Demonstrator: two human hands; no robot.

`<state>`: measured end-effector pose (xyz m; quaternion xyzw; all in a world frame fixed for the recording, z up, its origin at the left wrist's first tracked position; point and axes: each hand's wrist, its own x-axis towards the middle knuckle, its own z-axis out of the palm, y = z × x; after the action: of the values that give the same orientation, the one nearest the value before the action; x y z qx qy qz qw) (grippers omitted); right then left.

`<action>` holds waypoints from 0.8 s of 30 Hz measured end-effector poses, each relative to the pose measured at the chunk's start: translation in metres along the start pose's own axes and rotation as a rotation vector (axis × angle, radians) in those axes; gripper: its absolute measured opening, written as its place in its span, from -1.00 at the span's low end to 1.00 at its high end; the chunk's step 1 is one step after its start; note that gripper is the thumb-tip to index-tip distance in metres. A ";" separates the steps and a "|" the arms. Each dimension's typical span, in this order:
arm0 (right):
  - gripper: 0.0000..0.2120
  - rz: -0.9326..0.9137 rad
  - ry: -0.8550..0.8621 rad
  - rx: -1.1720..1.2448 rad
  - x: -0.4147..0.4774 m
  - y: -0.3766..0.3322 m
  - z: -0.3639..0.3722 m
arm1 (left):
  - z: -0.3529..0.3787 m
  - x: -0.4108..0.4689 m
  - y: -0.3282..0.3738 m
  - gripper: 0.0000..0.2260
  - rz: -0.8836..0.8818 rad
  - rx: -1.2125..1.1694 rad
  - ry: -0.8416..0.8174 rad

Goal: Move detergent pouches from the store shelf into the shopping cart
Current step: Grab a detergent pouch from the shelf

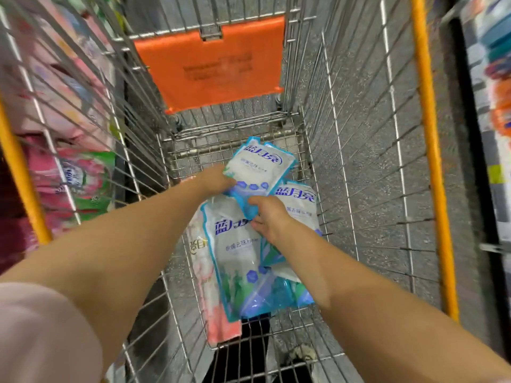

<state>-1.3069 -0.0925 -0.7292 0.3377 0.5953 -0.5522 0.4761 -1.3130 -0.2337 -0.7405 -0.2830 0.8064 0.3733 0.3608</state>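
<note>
"What is the biggest thing?"

"A silver wire shopping cart [235,128]. Both arms reach down into it. Past the hands hangs a flat orange plastic flap [210,64]."

"What is under the hands?"

"A big blue-and-white detergent pouch [235,252] lies flat in the cart, just below the right hand [269,217]. A second blue-and-white pouch [300,207] peeks out right of that hand. A pink-and-white pouch [207,299] lies on the left."

"What do the hands hold?"

"A third blue-and-white pouch [260,164], low over the others. The left hand [218,179] grips its left edge. The right hand pinches its blue bottom corner."
</note>
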 end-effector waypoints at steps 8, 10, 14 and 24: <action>-0.77 -0.150 -0.093 -0.259 -0.055 -0.005 -0.018 | 0.020 -0.078 0.027 -0.68 -0.029 0.149 0.218; -0.78 -0.251 -0.103 -0.363 -0.074 -0.004 -0.025 | 0.034 -0.104 0.037 -0.68 0.049 0.078 0.330; -0.83 -0.573 -0.016 -0.600 -0.124 0.001 -0.040 | 0.068 -0.169 0.054 -0.49 0.210 -0.103 0.515; -0.82 -1.103 -0.241 -0.821 -0.297 0.041 -0.110 | 0.133 -0.357 0.087 -0.77 0.272 -0.398 1.011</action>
<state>-1.1955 0.0589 -0.4704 -0.2849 0.7834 -0.4773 0.2782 -1.1200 -0.0109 -0.4840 -0.3828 0.8223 0.3794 -0.1826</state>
